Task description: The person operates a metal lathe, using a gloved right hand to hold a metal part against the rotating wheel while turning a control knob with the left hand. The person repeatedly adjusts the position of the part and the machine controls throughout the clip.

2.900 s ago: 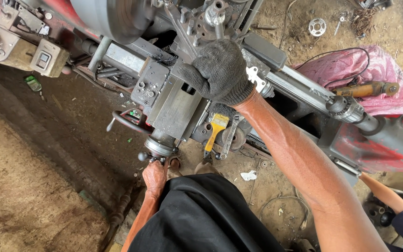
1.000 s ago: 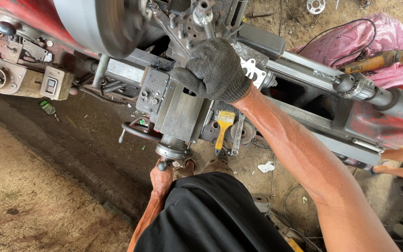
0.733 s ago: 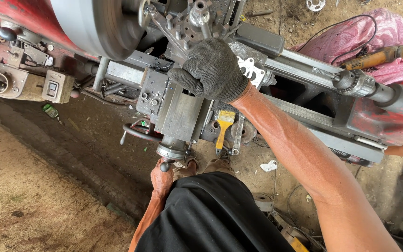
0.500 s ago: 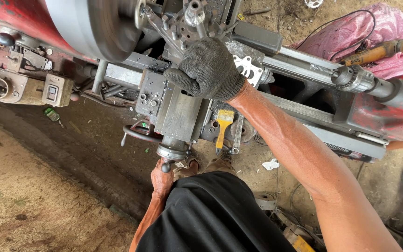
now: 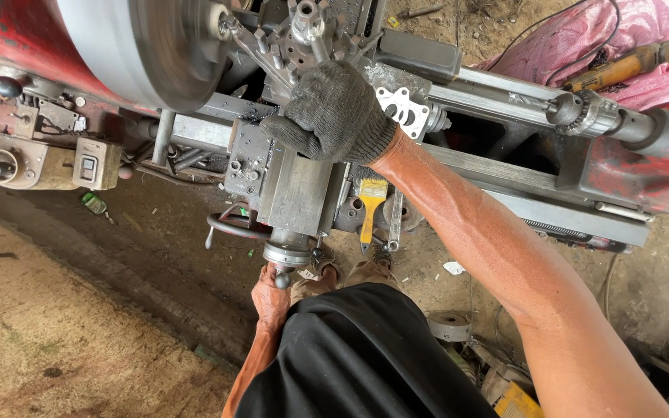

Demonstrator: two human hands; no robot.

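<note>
lathe carriage [image 5: 296,186] still under gloved right hand [image 5: 336,112], left hand [image 5: 271,288] still gripping crank handle [image 5: 282,277], view nearer

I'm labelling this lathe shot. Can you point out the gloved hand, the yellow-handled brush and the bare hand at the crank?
gloved right hand [image 5: 334,116], head view, back of the glove.
yellow-handled brush [image 5: 371,203], head view, on its yellow handle.
bare left hand [image 5: 270,296], head view, on the knuckles below the crank handle.
</note>
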